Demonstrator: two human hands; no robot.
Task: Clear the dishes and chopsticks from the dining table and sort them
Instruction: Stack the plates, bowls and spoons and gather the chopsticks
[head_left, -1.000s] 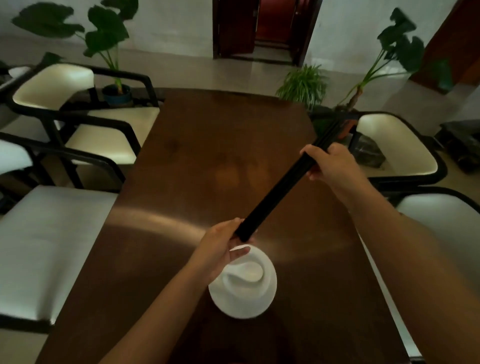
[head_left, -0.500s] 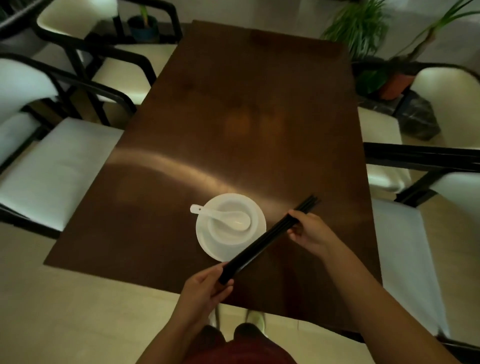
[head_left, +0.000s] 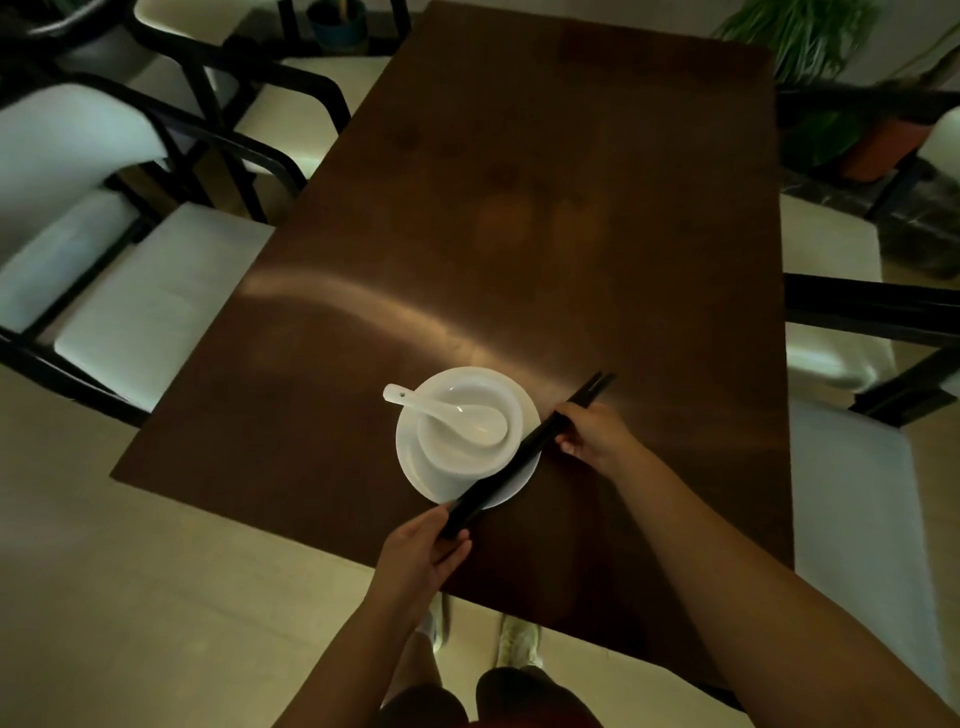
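**Both hands on the chopsticks beside the white dishes**

A dim dining room with a pale floor holds a long dark wooden table (head_left: 571, 234), the landmark for everything here. Chairs (head_left: 130, 291) with white cushions and black frames stand along the table's left and right sides, and potted plants (head_left: 810, 78) sit past its far right corner. Near the table's near end rests a white plate (head_left: 431, 478), with a white bowl (head_left: 467, 441) on it and a white spoon (head_left: 452, 413) lying in the bowl, its handle pointing left. A bundle of black chopsticks (head_left: 514, 457) slants across the plate's right edge. The left hand (head_left: 421, 551) is closed around their near end at the table's near edge; the right hand (head_left: 597, 434) pinches them close to the far end, tips poking out beyond.
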